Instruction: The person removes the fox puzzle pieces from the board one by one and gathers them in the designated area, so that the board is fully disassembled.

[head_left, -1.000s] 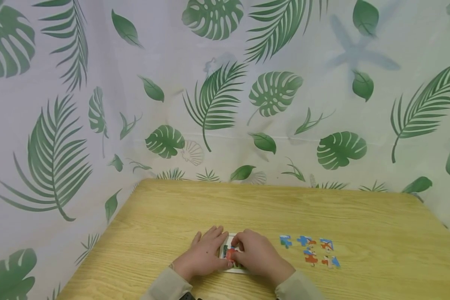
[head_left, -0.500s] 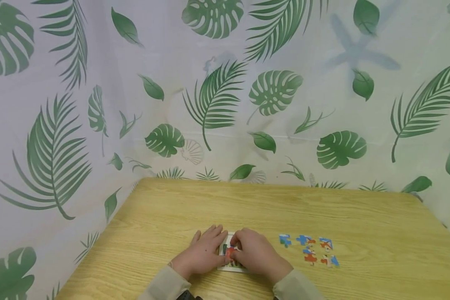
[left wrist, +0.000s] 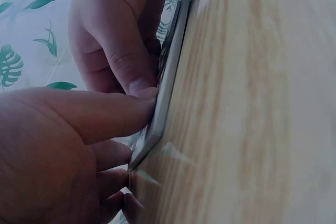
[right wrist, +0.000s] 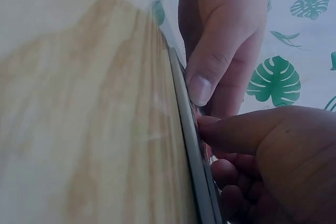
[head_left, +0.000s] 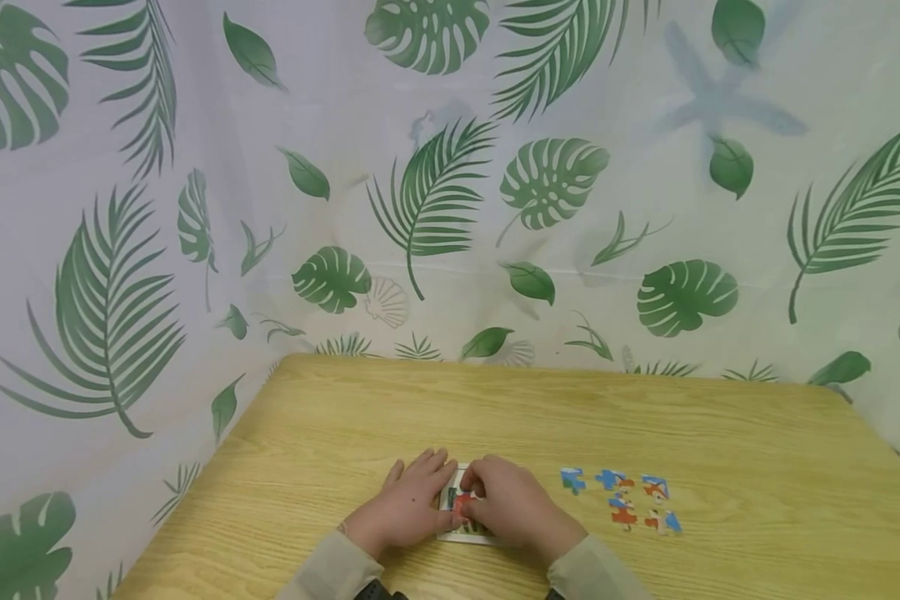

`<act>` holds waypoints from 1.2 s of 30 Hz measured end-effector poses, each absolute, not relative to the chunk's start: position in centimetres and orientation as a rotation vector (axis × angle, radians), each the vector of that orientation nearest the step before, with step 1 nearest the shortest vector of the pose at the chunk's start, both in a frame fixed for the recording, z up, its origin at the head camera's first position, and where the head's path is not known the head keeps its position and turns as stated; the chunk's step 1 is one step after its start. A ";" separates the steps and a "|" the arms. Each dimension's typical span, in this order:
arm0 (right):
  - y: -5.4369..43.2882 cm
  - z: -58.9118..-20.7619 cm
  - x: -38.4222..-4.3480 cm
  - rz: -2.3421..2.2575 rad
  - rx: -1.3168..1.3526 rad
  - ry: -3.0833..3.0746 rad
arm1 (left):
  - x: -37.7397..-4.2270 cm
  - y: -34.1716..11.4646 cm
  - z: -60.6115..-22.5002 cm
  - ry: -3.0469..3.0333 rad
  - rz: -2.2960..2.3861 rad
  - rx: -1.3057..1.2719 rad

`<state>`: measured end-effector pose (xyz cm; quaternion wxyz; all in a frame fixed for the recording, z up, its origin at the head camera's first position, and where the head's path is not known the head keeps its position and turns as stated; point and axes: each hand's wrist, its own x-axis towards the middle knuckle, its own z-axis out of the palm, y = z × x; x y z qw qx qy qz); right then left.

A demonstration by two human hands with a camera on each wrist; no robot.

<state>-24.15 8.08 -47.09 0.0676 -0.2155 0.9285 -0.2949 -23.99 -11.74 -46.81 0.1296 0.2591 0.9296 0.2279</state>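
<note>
While the head view shifted a touch over the last second, nothing else visibly moved: both your hands kept their places on the puzzle board [head_left: 461,468], at 6 o'clock. That suggested slow fitting work, no piece visibly gained. Your right hand [head_left: 516,504] was curled, thumb and index apparently pinching the red piece [head_left: 461,505] on the board; exact contact was partly hidden. Your left hand [head_left: 407,506] lay along the board's 9 o'clock edge, fingers straight, thumb touching it. Loose pieces [head_left: 624,516] sat untouched at the board's 3 o'clock on the worktop [head_left: 420,404].
</note>
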 end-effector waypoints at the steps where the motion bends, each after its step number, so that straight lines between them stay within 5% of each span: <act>1: 8.1 -47.0 -24.1 -0.898 -0.635 2.794 | -24.0 -11.7 -46.8 2.701 0.664 0.756; 36: 12.9 -46.0 -23.4 -1.239 -0.417 2.777 | -23.8 -11.8 -46.6 2.720 0.645 0.720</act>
